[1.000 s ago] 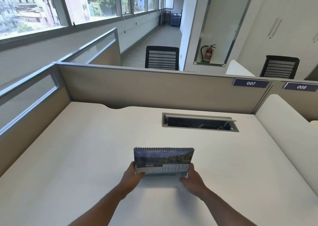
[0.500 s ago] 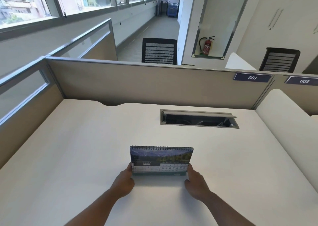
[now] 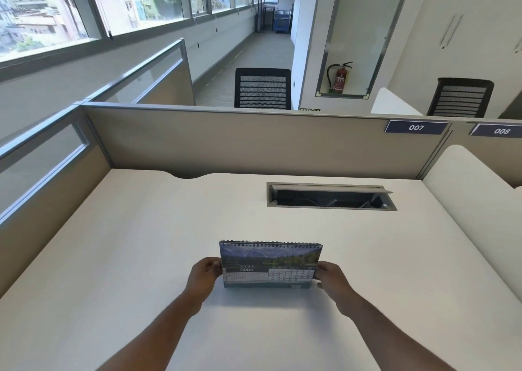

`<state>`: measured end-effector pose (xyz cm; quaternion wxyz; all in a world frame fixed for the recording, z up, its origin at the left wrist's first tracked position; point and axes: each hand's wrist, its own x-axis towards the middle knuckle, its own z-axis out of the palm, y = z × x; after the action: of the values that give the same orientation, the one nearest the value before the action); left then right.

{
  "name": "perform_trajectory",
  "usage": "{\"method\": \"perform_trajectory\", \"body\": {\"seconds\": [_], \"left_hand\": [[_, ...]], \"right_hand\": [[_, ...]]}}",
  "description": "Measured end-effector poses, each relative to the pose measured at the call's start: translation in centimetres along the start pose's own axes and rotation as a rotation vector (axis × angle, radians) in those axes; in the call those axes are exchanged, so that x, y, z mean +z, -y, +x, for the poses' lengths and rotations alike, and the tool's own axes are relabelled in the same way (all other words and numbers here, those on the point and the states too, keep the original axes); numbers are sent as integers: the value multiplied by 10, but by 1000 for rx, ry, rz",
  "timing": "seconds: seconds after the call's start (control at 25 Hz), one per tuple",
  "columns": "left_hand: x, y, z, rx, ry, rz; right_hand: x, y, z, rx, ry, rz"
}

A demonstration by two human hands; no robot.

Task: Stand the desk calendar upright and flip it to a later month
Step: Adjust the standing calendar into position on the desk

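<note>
**Desk calendar held upright at both side edges**

While both forearms are extended from the lower edge of the view, the desk calendar [image 3: 270, 264] is seen standing upright on the desk [image 3: 141, 257], slightly right of centre and in the near half of the surface. Its left side edge is gripped by the left hand [image 3: 202, 278] and its right side edge by the right hand [image 3: 333, 281]; on each side the fingers [image 3: 322, 269] are closed on the edge of the card. The spiral binding is carried along the top, and the bottom edge is set on or just at the desk surface; contact cannot be confirmed. A landscape photograph is shown on the upper part of the facing page, with the word APRIL and a date grid printed beneath.

Farther back, a rectangular cable hatch [image 3: 330, 197] is recessed in the desk, its lid raised. Beyond it the desk is bounded by a beige partition [image 3: 254, 144], to which plates marked 007 [image 3: 415, 127] and 008 [image 3: 501, 131] are fixed. Behind the partition, two black mesh chairs [image 3: 262, 88] and a red fire extinguisher [image 3: 340, 78] are visible.
</note>
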<state>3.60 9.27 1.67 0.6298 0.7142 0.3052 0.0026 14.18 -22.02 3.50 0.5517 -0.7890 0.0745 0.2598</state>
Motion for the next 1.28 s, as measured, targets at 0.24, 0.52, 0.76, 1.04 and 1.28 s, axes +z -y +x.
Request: {"method": "perform_trajectory", "body": {"seconds": [0.24, 0.52, 0.76, 1.04, 1.28], "left_hand": [[9, 8, -3, -135, 52, 64], [13, -1, 1, -241, 139, 87], [4, 3, -2, -227, 92, -36], [-3, -13, -3, -120, 23, -256], [-1, -16, -10, -136, -105, -219]], "right_hand": [[6, -15, 11, 164, 58, 165], [13, -17, 22, 238, 17, 161], [11, -5, 17, 226, 51, 75], [6, -7, 14, 142, -40, 348], [14, -3, 4, 137, -58, 364]]}}
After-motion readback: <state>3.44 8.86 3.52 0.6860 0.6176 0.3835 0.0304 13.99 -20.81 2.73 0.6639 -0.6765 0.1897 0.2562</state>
